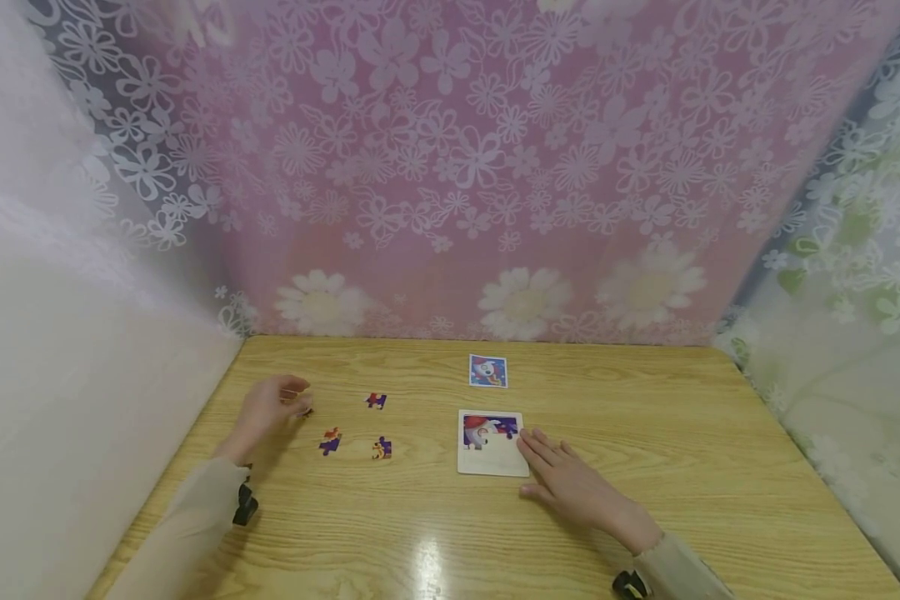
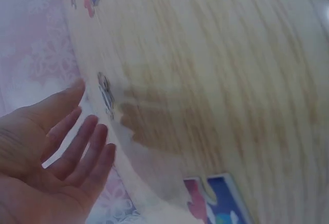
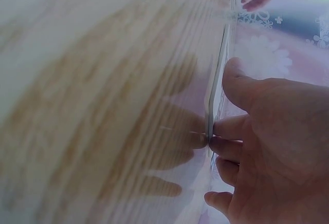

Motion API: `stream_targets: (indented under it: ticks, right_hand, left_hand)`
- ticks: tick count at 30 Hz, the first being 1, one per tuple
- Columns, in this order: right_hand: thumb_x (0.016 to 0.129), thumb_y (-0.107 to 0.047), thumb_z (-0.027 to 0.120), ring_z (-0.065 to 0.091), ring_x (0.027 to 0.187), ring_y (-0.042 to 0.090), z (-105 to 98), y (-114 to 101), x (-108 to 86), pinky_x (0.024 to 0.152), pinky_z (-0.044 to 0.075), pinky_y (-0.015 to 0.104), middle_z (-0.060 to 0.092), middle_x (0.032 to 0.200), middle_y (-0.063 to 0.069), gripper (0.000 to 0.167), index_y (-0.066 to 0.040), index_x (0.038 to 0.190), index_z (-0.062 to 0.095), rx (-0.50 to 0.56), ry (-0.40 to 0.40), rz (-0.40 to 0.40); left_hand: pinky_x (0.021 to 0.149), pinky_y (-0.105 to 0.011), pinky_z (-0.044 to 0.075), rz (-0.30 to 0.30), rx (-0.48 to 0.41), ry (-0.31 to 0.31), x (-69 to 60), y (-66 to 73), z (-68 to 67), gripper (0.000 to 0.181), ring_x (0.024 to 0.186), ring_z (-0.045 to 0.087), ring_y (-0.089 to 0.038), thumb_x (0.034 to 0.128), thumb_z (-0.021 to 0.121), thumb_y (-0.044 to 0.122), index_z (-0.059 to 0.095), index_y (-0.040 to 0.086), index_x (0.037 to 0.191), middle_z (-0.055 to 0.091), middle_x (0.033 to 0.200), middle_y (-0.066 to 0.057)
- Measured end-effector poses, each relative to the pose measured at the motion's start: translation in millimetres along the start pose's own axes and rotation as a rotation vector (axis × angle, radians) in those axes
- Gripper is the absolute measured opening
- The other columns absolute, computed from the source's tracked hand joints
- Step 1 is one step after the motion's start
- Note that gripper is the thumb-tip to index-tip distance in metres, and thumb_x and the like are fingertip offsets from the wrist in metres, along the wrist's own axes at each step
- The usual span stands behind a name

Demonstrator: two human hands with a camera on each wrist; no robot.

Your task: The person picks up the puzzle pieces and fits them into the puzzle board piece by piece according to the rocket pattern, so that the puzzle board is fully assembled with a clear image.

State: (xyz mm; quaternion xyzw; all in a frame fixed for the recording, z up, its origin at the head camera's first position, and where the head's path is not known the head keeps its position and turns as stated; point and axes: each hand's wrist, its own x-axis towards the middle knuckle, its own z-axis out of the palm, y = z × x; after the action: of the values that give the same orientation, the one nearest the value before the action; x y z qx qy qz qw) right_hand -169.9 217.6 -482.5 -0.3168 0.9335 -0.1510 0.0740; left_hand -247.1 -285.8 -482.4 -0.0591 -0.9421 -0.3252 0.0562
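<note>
The bench (image 1: pixel 450 517) has a light, yellowish wood-grain top with rounded back corners and a bright patch of reflected light near its front. On its left half lie three loose multicoloured puzzle pieces (image 1: pixel 330 443), well apart from one another, with a fourth piece (image 2: pixel 106 96) farther left. Right of them lies a white-bordered puzzle board (image 1: pixel 495 464), its picture partly filled in along the top, and behind it a small square picture card (image 1: pixel 488 371).

No legible text, labels, brands, numbers or signs anywhere.
</note>
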Motion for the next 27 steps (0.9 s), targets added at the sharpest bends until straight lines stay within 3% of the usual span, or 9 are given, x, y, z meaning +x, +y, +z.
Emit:
stream_targets:
  ticks: [4, 10, 18, 27]
  right_hand:
    - [0.105, -0.038, 0.053, 0.024, 0.15, 0.043, 1.8, 1.4, 0.5, 0.116, 0.023, 0.069, 0.03, 0.162, 0.023, 0.069, 0.006, 0.155, 0.033, -0.007, -0.002, 0.005]
    - [0.106, -0.039, 0.052, 0.024, 0.15, 0.042, 4.0, 2.5, 1.2, 0.116, 0.023, 0.068, 0.03, 0.162, 0.022, 0.069, 0.005, 0.155, 0.032, -0.024, -0.002, 0.007]
    - [0.105, -0.039, 0.052, 0.025, 0.15, 0.043, 3.3, 2.1, 1.3, 0.115, 0.025, 0.069, 0.031, 0.161, 0.023, 0.069, 0.006, 0.154, 0.034, -0.017, 0.003, 0.0]
    - [0.105, -0.039, 0.053, 0.024, 0.15, 0.044, 5.7, 4.4, 2.6, 0.115, 0.024, 0.069, 0.031, 0.161, 0.023, 0.069, 0.005, 0.154, 0.034, -0.015, 0.001, 0.003]
  left_hand:
    - [0.088, -0.053, 0.056, -0.022, 0.041, -0.056, -1.2, -5.1, 0.0, 0.041, 0.1, 0.068, -0.039, 0.0902, 0.079, 0.017, 0.066, -0.007, 0.121, 0.069, 0.115, -0.026]
    - [0.084, -0.053, 0.055, -0.075, 0.102, -0.067, -1.7, -4.3, -0.3, 0.038, 0.095, 0.066, -0.037, 0.0894, 0.08, 0.021, 0.068, -0.006, 0.113, 0.069, 0.107, -0.024]
    - [0.083, -0.053, 0.054, -0.1, 0.153, -0.09, 2.4, 0.5, -4.5, 0.04, 0.09, 0.066, -0.035, 0.088, 0.081, 0.024, 0.068, -0.008, 0.108, 0.069, 0.1, -0.022]
    - [0.081, -0.051, 0.054, -0.1, 0.125, -0.078, 4.9, -4.6, -2.2, 0.037, 0.089, 0.066, -0.033, 0.0871, 0.082, 0.021, 0.062, -0.005, 0.106, 0.069, 0.098, -0.019]
